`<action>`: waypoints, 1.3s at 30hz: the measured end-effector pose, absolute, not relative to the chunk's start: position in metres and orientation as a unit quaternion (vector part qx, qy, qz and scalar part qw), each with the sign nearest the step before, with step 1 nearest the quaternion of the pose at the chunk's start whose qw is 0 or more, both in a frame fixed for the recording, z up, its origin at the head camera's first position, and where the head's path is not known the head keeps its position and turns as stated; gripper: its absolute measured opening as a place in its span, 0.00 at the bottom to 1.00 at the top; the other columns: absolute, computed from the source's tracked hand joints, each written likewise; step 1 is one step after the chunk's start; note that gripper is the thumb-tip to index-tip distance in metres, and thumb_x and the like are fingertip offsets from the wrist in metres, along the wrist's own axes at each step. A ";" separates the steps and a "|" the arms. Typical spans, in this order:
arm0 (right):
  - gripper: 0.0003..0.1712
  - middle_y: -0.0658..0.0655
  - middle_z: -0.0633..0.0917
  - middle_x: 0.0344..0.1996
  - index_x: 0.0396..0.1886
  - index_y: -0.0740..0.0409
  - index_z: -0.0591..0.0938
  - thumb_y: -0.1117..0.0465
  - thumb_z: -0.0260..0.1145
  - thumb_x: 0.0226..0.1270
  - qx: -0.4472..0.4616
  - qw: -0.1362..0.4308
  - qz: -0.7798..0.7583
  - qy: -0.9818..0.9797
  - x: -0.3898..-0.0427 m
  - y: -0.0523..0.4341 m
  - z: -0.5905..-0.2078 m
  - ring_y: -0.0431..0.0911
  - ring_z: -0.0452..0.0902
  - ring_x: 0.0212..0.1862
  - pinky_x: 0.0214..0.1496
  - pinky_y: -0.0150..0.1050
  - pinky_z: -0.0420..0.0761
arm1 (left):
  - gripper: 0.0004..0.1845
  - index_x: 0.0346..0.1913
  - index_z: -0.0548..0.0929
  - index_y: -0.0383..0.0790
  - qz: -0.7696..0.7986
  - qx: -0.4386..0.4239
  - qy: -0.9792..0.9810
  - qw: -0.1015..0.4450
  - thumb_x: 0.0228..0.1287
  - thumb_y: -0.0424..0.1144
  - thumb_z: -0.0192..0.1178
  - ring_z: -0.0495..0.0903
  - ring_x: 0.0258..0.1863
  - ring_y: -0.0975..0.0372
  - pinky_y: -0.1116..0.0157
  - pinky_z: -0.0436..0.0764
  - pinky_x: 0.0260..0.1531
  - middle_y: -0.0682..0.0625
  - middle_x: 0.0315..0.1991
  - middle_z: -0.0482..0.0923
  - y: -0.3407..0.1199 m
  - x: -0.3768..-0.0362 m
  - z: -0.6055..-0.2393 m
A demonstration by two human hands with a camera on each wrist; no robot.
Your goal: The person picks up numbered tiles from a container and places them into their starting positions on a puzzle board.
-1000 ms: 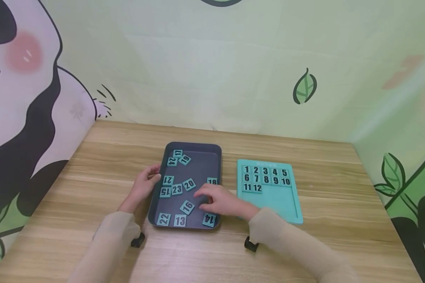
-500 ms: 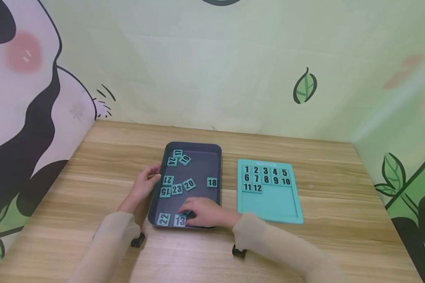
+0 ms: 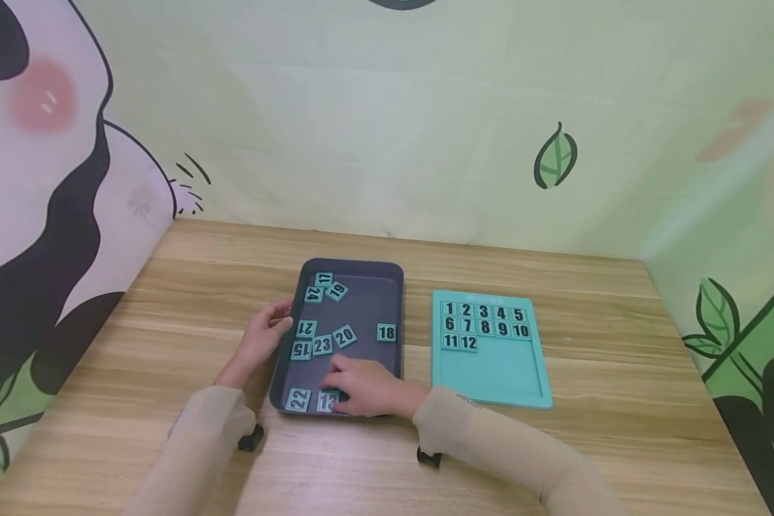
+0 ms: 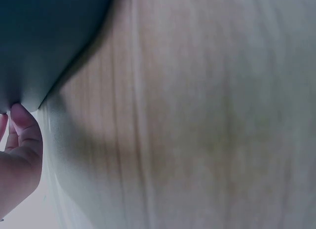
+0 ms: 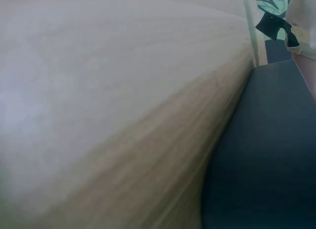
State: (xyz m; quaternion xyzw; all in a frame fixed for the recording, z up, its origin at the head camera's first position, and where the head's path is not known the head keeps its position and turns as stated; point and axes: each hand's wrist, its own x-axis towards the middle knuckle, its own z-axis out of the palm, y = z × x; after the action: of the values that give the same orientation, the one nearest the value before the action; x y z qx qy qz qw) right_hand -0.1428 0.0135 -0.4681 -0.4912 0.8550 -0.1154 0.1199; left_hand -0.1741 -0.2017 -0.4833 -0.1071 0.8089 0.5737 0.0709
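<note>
My left hand (image 3: 264, 335) is at the left wall of the dark tray (image 3: 361, 269), its thumb and fingertips right at the rim; in the left wrist view the thumb (image 4: 24, 130) meets the tray's edge. Over the tray's front part, my right hand (image 3: 368, 388) pinches at number tile 13 (image 3: 326, 401), with its thumb by the tile's right side and a finger at its far edge. The tile lies flat and is partly covered. Tile 22 (image 3: 298, 400) lies to its left. Tiles 16 and 14 are hidden beneath the right hand. That hand is outside the right wrist view.
Farther back in the tray lie tile 18 (image 3: 386, 332), tile 20 (image 3: 345, 336), tile 23 (image 3: 322, 345), tile 19 (image 3: 337, 290) and several others. Right of the tray, a turquoise board (image 3: 497, 376) carries tiles 1 to 12 in rows. Both stand on a wooden table (image 3: 587, 337).
My right hand has moved left and toward the tray's front, uncovering tile 18 and covering tiles 16 and 14, then slid slightly onto tile 13. The left hand has stayed put.
</note>
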 end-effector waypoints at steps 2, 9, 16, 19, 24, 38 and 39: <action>0.20 0.46 0.71 0.38 0.49 0.46 0.78 0.50 0.63 0.55 -0.489 0.120 -0.112 0.857 -0.143 0.014 -0.468 0.35 0.68 0.34 0.32 0.23 0.69 | 0.22 0.63 0.61 0.40 0.573 -0.106 0.809 0.069 0.67 0.36 0.42 0.61 0.61 0.49 0.51 0.64 0.59 0.41 0.60 0.63 -0.202 -0.174 -0.483; 0.19 0.46 0.70 0.34 0.48 0.46 0.79 0.51 0.62 0.55 -0.485 0.100 -0.092 0.864 -0.148 0.016 -0.470 0.36 0.66 0.31 0.28 0.23 0.66 | 0.22 0.63 0.61 0.40 0.572 -0.106 0.811 0.067 0.67 0.36 0.42 0.61 0.62 0.49 0.51 0.64 0.60 0.41 0.60 0.62 -0.201 -0.176 -0.483; 0.20 0.46 0.70 0.34 0.48 0.46 0.79 0.48 0.63 0.54 -0.482 0.087 -0.070 0.869 -0.151 0.019 -0.468 0.36 0.65 0.31 0.28 0.24 0.67 | 0.22 0.63 0.61 0.41 0.568 -0.106 0.813 0.069 0.67 0.36 0.42 0.60 0.62 0.49 0.51 0.64 0.60 0.41 0.60 0.62 -0.202 -0.177 -0.482; 0.22 0.46 0.70 0.35 0.48 0.46 0.78 0.47 0.64 0.52 -0.480 0.091 -0.066 0.870 -0.150 0.019 -0.466 0.36 0.65 0.32 0.29 0.24 0.67 | 0.22 0.63 0.61 0.41 0.567 -0.102 0.815 0.068 0.67 0.36 0.42 0.60 0.62 0.48 0.51 0.64 0.60 0.41 0.60 0.62 -0.201 -0.177 -0.482; 0.23 0.46 0.71 0.38 0.48 0.47 0.78 0.48 0.65 0.52 -0.469 0.097 -0.077 0.875 -0.151 0.019 -0.465 0.36 0.68 0.34 0.32 0.25 0.71 | 0.22 0.63 0.61 0.41 0.570 -0.104 0.812 0.070 0.67 0.35 0.42 0.61 0.62 0.48 0.51 0.64 0.60 0.41 0.60 0.62 -0.201 -0.177 -0.482; 0.21 0.48 0.78 0.45 0.48 0.52 0.77 0.54 0.63 0.53 -0.443 0.078 -0.149 0.881 -0.159 0.038 -0.448 0.38 0.75 0.44 0.47 0.30 0.76 | 0.22 0.63 0.60 0.40 0.567 -0.107 0.814 0.069 0.67 0.35 0.42 0.60 0.62 0.48 0.51 0.63 0.60 0.40 0.61 0.62 -0.201 -0.175 -0.485; 0.21 0.48 0.78 0.45 0.48 0.53 0.77 0.55 0.63 0.53 -0.438 0.077 -0.153 0.883 -0.160 0.041 -0.447 0.38 0.75 0.44 0.47 0.30 0.76 | 0.22 0.64 0.60 0.40 0.566 -0.108 0.814 0.070 0.67 0.35 0.42 0.60 0.62 0.48 0.51 0.63 0.60 0.40 0.61 0.62 -0.202 -0.175 -0.485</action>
State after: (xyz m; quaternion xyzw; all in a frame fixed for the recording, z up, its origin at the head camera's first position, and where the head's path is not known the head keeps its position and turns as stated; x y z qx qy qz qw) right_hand -0.1599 0.0408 -0.4467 -0.4381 0.8825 -0.1527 0.0767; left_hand -0.1753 -0.2015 -0.4852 -0.1076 0.8143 0.5661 0.0696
